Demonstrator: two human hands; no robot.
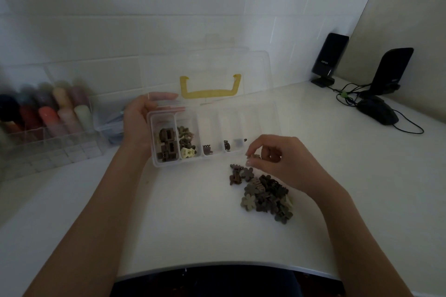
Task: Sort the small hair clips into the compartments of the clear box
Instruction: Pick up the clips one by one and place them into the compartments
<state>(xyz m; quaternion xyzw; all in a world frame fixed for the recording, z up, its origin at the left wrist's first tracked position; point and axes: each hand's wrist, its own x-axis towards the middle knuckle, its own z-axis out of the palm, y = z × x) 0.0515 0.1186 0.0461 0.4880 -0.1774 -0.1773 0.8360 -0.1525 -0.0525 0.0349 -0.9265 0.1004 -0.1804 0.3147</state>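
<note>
The clear box (pixel 263 113) lies open on the white table, its lid with a yellow handle (pixel 210 90) standing up behind it. My left hand (pixel 138 123) grips the box's left end. Brown square clips (pixel 166 144) fill the leftmost compartment, and greenish and cream flower clips (pixel 185 142) the one beside it. Single dark clips lie in the compartments further right. A pile of brown and olive hair clips (pixel 265 196) sits on the table in front of the box. Just above that pile, my right hand (pixel 277 159) pinches one small clip (pixel 255 156) between thumb and fingertips.
A clear organiser (pixel 55 147) holding coloured rolls stands at the left. Two black speakers (pixel 329 58) (pixel 391 72), a black mouse (pixel 379 109) and cables (pixel 350 96) lie at the back right. The tiled wall is close behind the box.
</note>
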